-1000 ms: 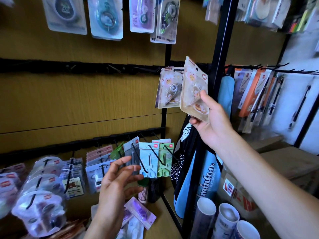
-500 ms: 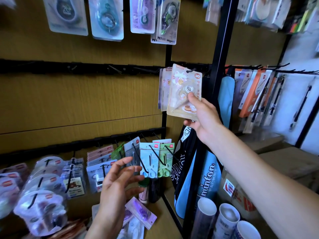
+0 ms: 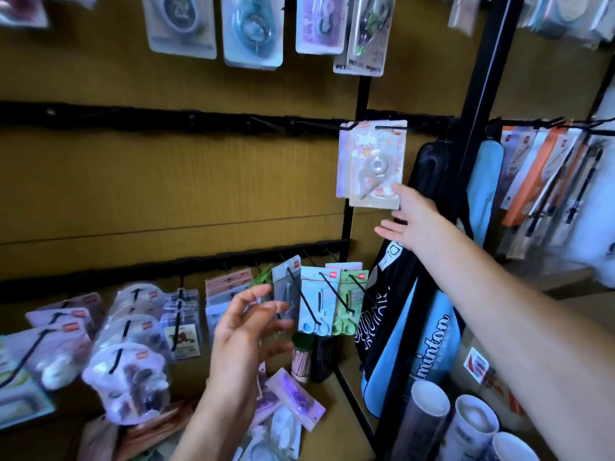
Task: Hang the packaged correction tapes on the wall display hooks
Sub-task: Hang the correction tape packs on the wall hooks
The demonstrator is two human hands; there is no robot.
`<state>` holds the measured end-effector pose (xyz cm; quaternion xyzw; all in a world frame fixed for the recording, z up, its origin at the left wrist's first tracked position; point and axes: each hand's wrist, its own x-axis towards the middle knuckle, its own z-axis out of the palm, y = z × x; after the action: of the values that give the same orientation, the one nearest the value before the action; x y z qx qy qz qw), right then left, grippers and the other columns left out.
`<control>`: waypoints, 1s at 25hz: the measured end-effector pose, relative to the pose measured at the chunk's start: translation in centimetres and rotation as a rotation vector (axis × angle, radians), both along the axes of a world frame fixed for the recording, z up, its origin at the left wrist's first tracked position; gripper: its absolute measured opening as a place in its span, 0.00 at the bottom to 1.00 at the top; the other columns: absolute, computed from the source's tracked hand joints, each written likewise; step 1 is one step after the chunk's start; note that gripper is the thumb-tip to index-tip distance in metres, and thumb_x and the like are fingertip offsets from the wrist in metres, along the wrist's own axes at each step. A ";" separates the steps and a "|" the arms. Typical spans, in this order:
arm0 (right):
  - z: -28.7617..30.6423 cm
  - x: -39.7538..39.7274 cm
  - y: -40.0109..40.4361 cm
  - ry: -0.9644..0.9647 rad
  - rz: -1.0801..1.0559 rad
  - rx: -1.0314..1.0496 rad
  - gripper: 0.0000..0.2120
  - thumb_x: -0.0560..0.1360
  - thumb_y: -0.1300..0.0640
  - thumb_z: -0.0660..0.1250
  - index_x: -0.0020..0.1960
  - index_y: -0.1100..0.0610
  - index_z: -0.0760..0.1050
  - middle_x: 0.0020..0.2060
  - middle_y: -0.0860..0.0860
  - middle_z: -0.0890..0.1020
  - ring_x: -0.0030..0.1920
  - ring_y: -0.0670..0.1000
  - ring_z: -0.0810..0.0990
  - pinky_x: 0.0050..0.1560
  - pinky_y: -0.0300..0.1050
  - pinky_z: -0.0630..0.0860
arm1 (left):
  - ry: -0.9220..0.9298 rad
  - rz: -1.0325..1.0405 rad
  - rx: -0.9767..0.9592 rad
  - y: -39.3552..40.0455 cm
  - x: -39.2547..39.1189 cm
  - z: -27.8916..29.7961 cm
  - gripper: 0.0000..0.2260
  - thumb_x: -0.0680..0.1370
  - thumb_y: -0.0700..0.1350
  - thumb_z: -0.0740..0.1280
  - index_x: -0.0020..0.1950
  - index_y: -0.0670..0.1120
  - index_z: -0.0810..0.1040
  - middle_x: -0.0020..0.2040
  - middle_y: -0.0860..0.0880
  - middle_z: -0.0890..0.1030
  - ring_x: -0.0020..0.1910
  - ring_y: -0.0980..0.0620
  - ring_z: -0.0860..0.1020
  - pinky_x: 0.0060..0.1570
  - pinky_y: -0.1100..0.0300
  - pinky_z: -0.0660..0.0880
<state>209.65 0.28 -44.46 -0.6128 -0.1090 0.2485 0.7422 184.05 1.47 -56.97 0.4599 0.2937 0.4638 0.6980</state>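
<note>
Right hand [image 3: 411,218], right of centre: fingers spread and relaxed, holding nothing, one fingertip at the lower right corner of the packaged correction tape [image 3: 374,168]; contact cannot be confirmed. That pack hangs on a black hook [image 3: 389,127] in front of a second pack, centre right. Left hand [image 3: 244,331], lower centre: fingers spread, empty, raised above loose purple packs [image 3: 294,399] lying on the shelf [image 3: 339,424]. Lower right: three open tubes [image 3: 429,424] standing upright, contents not visible.
</note>
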 end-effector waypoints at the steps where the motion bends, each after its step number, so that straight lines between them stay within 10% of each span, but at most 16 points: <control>1: -1.1 -1.0 -0.9 0.005 -0.048 0.034 0.20 0.78 0.52 0.67 0.68 0.56 0.71 0.61 0.56 0.75 0.53 0.58 0.80 0.38 0.51 0.81 | 0.002 0.014 0.000 0.1 -0.2 -0.1 0.08 0.80 0.37 0.64 0.54 0.48 0.80 0.46 0.44 0.85 0.40 0.48 0.81 0.32 0.58 0.79; 4: -7.1 -6.1 -4.9 -0.132 -0.119 0.186 0.04 0.78 0.60 0.63 0.50 0.54 0.75 0.44 0.55 0.79 0.33 0.50 0.77 0.23 0.39 0.71 | 0.057 0.039 0.011 0.2 -0.6 -1.0 0.08 0.79 0.36 0.65 0.54 0.48 0.78 0.46 0.45 0.83 0.40 0.49 0.81 0.32 0.61 0.78; 9: -24.0 -14.9 -8.4 -0.182 0.256 -0.108 0.10 0.76 0.67 0.64 0.40 0.55 0.75 0.33 0.54 0.80 0.25 0.49 0.72 0.20 0.35 0.66 | 0.327 0.025 0.065 -1.2 -1.9 -8.0 0.08 0.79 0.34 0.64 0.50 0.47 0.78 0.39 0.47 0.80 0.35 0.51 0.78 0.31 0.61 0.73; 16: -44.5 -15.1 -4.7 -0.471 0.854 -0.925 0.12 0.72 0.56 0.71 0.52 0.51 0.72 0.44 0.51 0.79 0.41 0.51 0.79 0.42 0.45 0.72 | 1.021 -0.082 -0.049 0.7 -8.0 -27.2 0.11 0.76 0.38 0.67 0.56 0.48 0.75 0.42 0.49 0.78 0.33 0.52 0.74 0.34 0.60 0.68; 19: -47.8 -13.7 -1.3 -0.547 0.783 -1.056 0.30 0.67 0.48 0.73 0.67 0.50 0.70 0.60 0.54 0.76 0.60 0.58 0.78 0.53 0.45 0.74 | 1.238 -0.114 -0.061 3.7 -10.1 -33.0 0.21 0.73 0.43 0.69 0.66 0.49 0.73 0.57 0.47 0.77 0.48 0.47 0.77 0.42 0.60 0.69; 25: -55.0 -13.5 4.6 -0.557 0.668 -1.180 0.50 0.60 0.39 0.77 0.76 0.53 0.61 0.69 0.55 0.70 0.65 0.62 0.72 0.60 0.53 0.73 | 1.318 -0.204 0.110 11.9 -6.9 -40.7 0.38 0.63 0.49 0.68 0.74 0.48 0.68 0.71 0.44 0.71 0.68 0.41 0.73 0.60 0.52 0.74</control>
<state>196.20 4.93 -99.50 -0.8851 -0.3226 0.3140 0.1182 177.17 13.40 -97.64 0.7075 0.5896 0.0316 0.3884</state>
